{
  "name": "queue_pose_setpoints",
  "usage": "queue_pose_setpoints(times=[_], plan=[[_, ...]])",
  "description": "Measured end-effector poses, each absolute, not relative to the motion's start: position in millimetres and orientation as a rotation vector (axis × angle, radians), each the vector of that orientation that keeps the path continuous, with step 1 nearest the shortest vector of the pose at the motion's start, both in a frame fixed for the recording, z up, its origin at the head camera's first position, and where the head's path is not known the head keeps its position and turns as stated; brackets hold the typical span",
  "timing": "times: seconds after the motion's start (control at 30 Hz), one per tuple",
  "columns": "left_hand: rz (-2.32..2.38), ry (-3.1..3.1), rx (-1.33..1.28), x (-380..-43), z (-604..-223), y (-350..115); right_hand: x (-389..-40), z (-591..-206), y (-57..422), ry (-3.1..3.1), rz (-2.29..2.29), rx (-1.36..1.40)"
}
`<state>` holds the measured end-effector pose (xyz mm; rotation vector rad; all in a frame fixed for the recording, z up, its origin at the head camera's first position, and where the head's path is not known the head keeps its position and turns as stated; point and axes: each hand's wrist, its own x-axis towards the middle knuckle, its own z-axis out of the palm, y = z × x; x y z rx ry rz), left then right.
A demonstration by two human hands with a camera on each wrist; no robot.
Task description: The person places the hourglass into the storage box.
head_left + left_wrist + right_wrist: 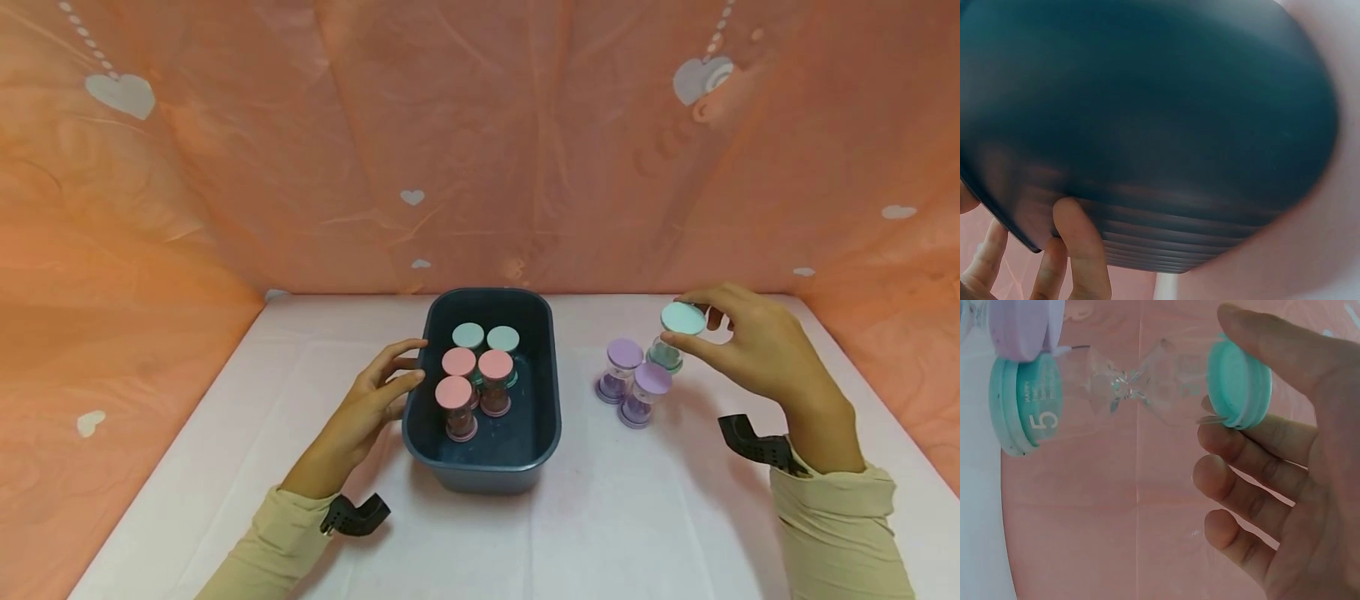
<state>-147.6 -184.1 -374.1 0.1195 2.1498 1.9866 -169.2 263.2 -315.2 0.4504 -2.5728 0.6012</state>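
My right hand [757, 342] pinches a mint-green sand timer [682, 318] by its top cap, thumb on one side and fingers on the other. A "5" shows at the timer's lower end [1039, 403] in the right wrist view, where green sand lies. Two purple-capped sand timers [651, 380] stand upright close beside it. My left hand [367, 400] rests its fingers along the left side of a dark blue tub [482, 477]. In the left wrist view, fingertips [1075, 215] touch the tub's outer wall. Inside the tub stand pink-capped sand timers [454, 393] and two mint-capped ones [502, 338].
White cloth [600, 517] covers the table. An orange sheet with pale hearts [480, 150] hangs behind and along the sides. A black wrist mount [356, 515] sticks out from the left cuff, and another [757, 442] from the right.
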Motion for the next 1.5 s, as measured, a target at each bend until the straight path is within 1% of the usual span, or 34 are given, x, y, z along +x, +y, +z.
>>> queue_pose_setpoints(times=[1.5], plan=[[2.008, 2.124, 0.133, -148, -375, -182, -164, -307, 251, -2.509, 0.637, 0.513]])
